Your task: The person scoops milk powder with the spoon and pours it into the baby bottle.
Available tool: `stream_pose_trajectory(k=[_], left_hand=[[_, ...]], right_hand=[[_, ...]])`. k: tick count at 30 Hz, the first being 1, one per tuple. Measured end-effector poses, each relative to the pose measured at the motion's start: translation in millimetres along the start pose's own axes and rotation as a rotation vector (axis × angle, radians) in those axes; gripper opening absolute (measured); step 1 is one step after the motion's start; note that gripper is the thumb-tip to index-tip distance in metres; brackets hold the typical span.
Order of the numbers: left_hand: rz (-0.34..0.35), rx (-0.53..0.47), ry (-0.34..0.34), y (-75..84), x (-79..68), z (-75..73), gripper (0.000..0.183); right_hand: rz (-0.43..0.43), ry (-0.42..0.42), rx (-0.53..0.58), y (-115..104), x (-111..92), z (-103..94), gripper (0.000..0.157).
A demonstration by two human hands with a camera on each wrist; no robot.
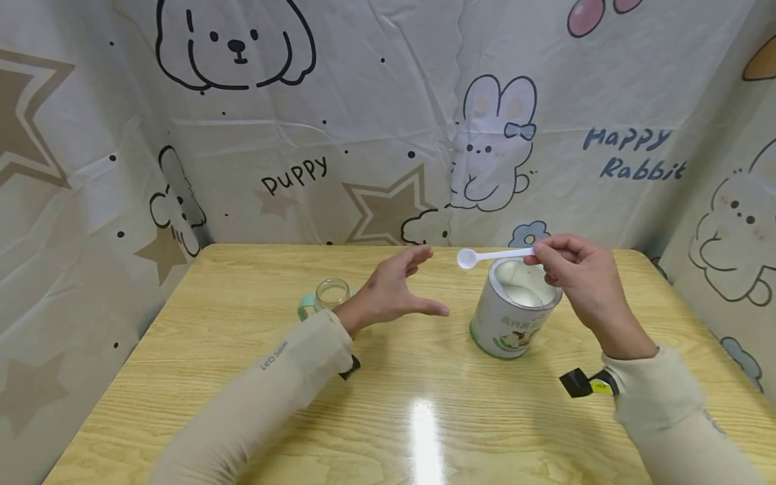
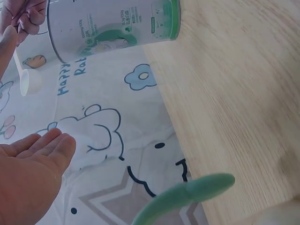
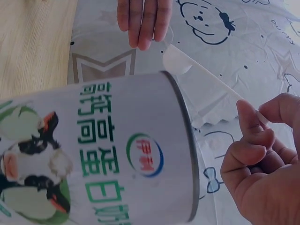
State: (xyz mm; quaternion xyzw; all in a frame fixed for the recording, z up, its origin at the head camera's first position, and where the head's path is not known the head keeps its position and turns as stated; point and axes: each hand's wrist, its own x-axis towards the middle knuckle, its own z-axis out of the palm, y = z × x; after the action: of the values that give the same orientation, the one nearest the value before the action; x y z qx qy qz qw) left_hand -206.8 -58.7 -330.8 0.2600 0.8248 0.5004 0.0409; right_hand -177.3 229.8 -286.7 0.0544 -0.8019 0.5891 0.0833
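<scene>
My right hand [image 1: 576, 279] pinches the handle end of a white measuring scoop [image 1: 467, 259]. The scoop's handle passes above the rim of an open milk powder can [image 1: 506, 323], its bowl out past the can's left side. Pale powder [image 1: 524, 295] shows inside the can. My left hand [image 1: 394, 289] is in the air left of the can, fingers and thumb spread apart, holding nothing. Behind the left wrist stands a glass cup [image 1: 333, 292] with a light green handle [image 1: 306, 306], partly hidden by the arm. In the right wrist view, the scoop [image 3: 177, 61] appears side-on.
The wooden table [image 1: 388, 431] spreads beneath both forearms. A printed cloth [image 1: 376, 121] with cartoon animals hangs behind and at both sides of it. Small black devices [image 1: 576, 382] are strapped at the wrists.
</scene>
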Motion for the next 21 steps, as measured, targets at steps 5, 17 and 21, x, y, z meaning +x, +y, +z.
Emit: stream_pose_trajectory(k=[5,17,21], left_hand=[[0.008,-0.009,-0.009,2.3,4.0,7.4,0.101],[0.041,0.013,-0.009,5.8,15.4,23.8,0.100],[0.040,0.018,-0.022,7.4,18.8,29.4,0.100]], right_hand=[[0.020,0.016,-0.028,1.8,-2.0,-7.6,0.013],[0.035,0.042,-0.039,8.0,-6.4,-27.9,0.010],[0.031,0.055,-0.043,10.6,-8.4,-32.6,0.007]])
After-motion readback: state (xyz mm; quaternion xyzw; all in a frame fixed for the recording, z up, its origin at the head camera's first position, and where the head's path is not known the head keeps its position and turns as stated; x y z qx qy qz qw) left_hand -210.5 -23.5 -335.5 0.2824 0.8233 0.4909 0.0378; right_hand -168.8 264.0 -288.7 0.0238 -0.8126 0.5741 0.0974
